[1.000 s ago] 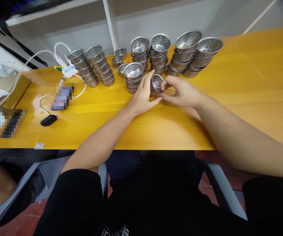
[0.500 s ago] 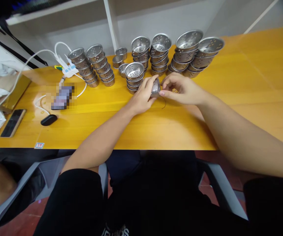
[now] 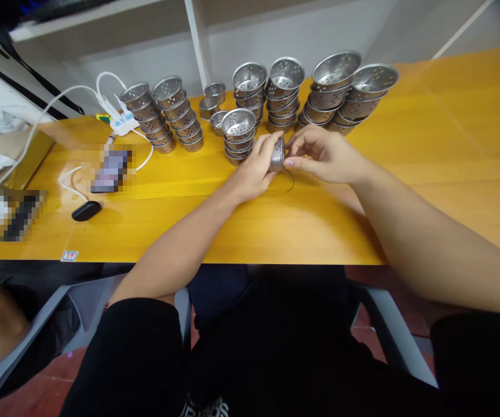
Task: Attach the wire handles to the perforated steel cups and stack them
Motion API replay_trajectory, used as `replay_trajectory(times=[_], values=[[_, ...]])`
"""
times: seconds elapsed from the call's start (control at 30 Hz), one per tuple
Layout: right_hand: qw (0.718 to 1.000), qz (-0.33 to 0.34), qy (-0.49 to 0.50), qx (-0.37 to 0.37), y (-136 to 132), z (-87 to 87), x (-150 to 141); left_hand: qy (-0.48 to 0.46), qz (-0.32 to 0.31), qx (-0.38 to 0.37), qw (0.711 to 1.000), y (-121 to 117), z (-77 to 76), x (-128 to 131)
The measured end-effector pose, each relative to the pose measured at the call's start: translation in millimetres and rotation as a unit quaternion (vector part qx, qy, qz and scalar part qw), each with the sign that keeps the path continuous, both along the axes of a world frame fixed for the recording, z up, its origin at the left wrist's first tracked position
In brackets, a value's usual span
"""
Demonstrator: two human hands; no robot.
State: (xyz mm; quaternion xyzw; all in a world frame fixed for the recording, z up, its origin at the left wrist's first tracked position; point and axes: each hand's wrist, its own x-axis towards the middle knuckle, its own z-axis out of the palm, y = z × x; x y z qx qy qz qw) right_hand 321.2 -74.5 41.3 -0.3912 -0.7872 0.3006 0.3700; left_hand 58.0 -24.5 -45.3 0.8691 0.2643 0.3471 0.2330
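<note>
My left hand is wrapped around a small perforated metal cup, which lies tilted on its side with its mouth toward the right. At the cup's rim, the thumb and fingers of my right hand are pinched together. A thin dark strand, thread or fine wire, hangs from the rim beside my right thumb. What sits between the right fingertips is mostly hidden. Just behind my left hand stands a short stack of similar perforated cups.
Taller stacks of perforated cups line the back of the yellow table, with wider ones at right. Further left are more stacks, a power strip, a phone and a black oval device.
The cup has turned, so its mouth now faces right instead of up toward me. My left fingers have closed further over it, and my right fingertips have moved to its rim.
</note>
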Motion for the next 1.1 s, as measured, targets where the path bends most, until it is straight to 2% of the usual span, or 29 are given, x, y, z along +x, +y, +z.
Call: replay_trajectory(times=[0.23, 0.33, 0.43, 0.5, 0.6, 0.7, 0.8, 0.93, 1.0, 1.1], values=[[0.999, -0.007, -0.04, 0.012, -5.8, 12.3, 3.1, 0.01, -0.01, 0.004, 1.0, -1.5, 4.1, -0.7], [0.999, -0.016, -0.039, 0.033, -3.5, 11.8, 7.2, 0.007, 0.004, -0.009, 1.0, -3.0, 3.8, -0.2], [0.995, -0.058, -0.02, 0.073, 3.3, 6.0, 15.8, 0.009, 0.015, -0.017, 1.0, -6.2, 5.6, -0.8], [0.993, -0.075, -0.022, 0.088, 9.7, -0.1, 23.2, 0.011, 0.016, -0.007, 1.0, -11.0, 12.4, -1.5], [0.994, -0.052, -0.06, 0.078, 17.8, -9.0, 32.5, 0.006, 0.026, 0.037, 0.999, -21.6, 31.1, -3.0], [0.994, -0.031, -0.09, 0.059, 20.2, -12.8, 35.4, -0.008, 0.083, 0.075, 0.994, -30.0, 50.9, -8.4], [0.993, -0.021, -0.105, 0.05, 19.1, -12.1, 33.8, -0.015, 0.152, 0.055, 0.987, -30.5, 64.6, -20.1], [0.991, 0.007, -0.132, 0.036, 21.2, -14.4, 32.9, 0.019, 0.215, 0.011, 0.976, -12.5, 71.3, -41.0], [0.989, 0.016, -0.142, 0.036, 23.7, -17.5, 33.3, -0.062, 0.244, 0.01, 0.968, 5.9, 67.2, -50.1], [0.988, 0.019, -0.146, 0.038, 25.5, -20.6, 33.4, -0.166, 0.256, 0.048, 0.951, 37.2, 52.1, -59.1]])
